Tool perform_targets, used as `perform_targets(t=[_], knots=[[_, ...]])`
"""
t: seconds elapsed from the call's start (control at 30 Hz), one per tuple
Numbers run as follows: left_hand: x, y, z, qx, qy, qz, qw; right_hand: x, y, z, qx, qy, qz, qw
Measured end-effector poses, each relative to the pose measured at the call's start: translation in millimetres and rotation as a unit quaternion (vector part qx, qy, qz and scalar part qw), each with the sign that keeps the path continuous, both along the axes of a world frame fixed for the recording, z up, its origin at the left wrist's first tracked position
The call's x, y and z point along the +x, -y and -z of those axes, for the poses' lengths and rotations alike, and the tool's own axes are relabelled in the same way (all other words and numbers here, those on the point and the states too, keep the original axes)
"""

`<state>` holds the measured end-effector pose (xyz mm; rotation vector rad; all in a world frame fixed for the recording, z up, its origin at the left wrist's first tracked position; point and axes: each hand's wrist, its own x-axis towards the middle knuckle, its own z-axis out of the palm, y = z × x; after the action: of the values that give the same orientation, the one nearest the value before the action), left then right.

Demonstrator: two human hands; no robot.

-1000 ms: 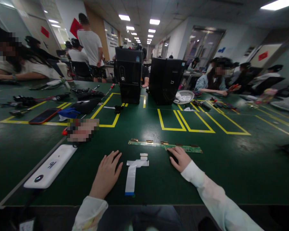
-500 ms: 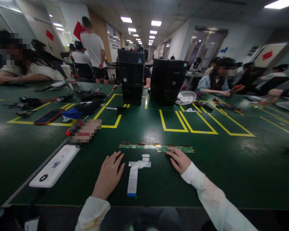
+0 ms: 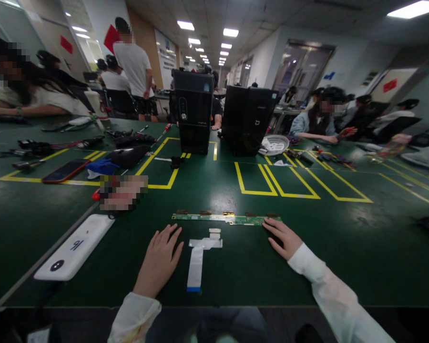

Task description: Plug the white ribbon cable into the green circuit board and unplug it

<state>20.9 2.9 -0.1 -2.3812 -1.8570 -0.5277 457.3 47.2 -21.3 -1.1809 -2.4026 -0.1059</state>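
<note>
A long, narrow green circuit board [image 3: 214, 218] lies across the table in front of me. My right hand [image 3: 283, 237] rests at its right end, fingertips on or just beside the board, fingers apart. Flat on the table to the left of the ribbon cable is my left hand [image 3: 160, 259], its fingers spread and nothing in them. The white flat ribbon cable [image 3: 196, 267] lies folded between my hands, with a blue end toward me.
A white device [image 3: 75, 247] marked with writing lies at the left. Two black computer towers [image 3: 193, 112] stand farther back. Beside them are a white basket [image 3: 276, 144] and tools. A phone [image 3: 66, 170] lies left. Several people sit beyond.
My right hand has slid to the right along the board, toward its right end. My left hand keeps its place by the ribbon cable. The view has shifted slightly.
</note>
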Motion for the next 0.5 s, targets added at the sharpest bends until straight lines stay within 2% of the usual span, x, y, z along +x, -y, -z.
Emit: perform_targets(t=[0.17,0.5], knots=[[0,0,0.0,0.007,0.003,-0.002,1.000,-22,-5,-4.1,0.006,0.004,-0.033,0.999],[0,1,-0.3,0.006,0.001,-0.003,1.000,-95,-12,-12.6,0.017,-0.010,-0.038,0.999]])
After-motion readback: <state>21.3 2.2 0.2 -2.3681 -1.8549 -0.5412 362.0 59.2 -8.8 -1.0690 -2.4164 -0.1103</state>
